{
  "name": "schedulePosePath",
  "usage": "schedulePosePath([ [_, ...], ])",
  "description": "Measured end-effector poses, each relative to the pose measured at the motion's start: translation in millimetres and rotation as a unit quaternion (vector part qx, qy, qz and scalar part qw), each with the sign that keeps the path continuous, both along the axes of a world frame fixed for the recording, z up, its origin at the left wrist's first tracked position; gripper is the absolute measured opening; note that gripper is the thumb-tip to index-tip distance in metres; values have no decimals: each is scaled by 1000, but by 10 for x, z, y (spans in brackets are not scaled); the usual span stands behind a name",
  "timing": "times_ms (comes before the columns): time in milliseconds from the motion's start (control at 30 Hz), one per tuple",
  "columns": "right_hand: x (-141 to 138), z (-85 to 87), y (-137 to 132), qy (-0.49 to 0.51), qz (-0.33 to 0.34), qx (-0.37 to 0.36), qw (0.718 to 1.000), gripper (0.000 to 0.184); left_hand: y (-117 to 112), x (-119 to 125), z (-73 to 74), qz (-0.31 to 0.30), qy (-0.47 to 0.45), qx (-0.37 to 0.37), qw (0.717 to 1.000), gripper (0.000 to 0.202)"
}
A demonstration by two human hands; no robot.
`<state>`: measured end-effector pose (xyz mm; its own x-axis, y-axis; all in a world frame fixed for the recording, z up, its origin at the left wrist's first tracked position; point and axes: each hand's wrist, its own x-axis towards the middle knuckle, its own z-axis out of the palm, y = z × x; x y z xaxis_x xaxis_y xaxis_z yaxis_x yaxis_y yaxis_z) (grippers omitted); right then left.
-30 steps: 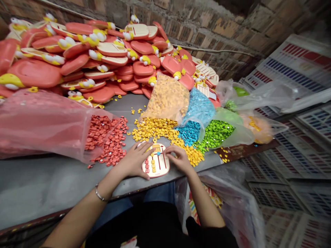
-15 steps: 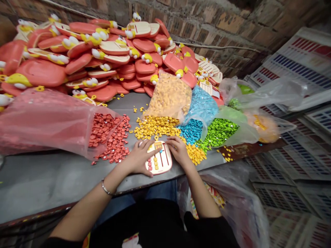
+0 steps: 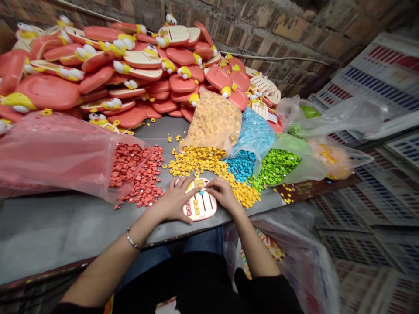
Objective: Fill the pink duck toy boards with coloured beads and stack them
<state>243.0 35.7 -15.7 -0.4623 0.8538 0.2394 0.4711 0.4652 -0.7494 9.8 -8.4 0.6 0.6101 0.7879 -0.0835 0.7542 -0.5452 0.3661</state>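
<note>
A small cream toy abacus board (image 3: 200,205) with red and yellow beads on its rods lies at the near edge of the grey table (image 3: 65,226). My left hand (image 3: 175,199) rests on its left side, fingers curled over the top. My right hand (image 3: 223,193) is at its upper right, fingertips pinched on a small blue bead (image 3: 202,192) over a rod. Loose yellow beads (image 3: 196,160), blue beads (image 3: 242,165), green beads (image 3: 274,167) and red beads (image 3: 140,176) lie just beyond the board.
A large heap of red and cream toy boards (image 3: 114,69) fills the back of the table against a brick wall (image 3: 278,30). Plastic bags (image 3: 49,152) spill the beads. Stacked printed cartons (image 3: 376,131) stand to the right.
My right hand has come in from the yellow beads to the top of the board with a blue bead. The left hand stays on the board.
</note>
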Motion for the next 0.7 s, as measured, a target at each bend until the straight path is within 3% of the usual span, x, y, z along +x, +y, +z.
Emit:
schedulePosePath([
  [200, 15, -41, -7, 46, 1, -55, 997, 16, -9, -8, -6, -26, -13, 2, 1000, 85],
  [467, 39, 12, -1, 30, 50, -78, 995, 11, -11, -13, -46, -5, -21, 6, 1000, 110],
  [700, -5, -100, -74, 73, -4, -92, 993, 13, 2, -15, -63, -3, -7, 15, 1000, 118],
])
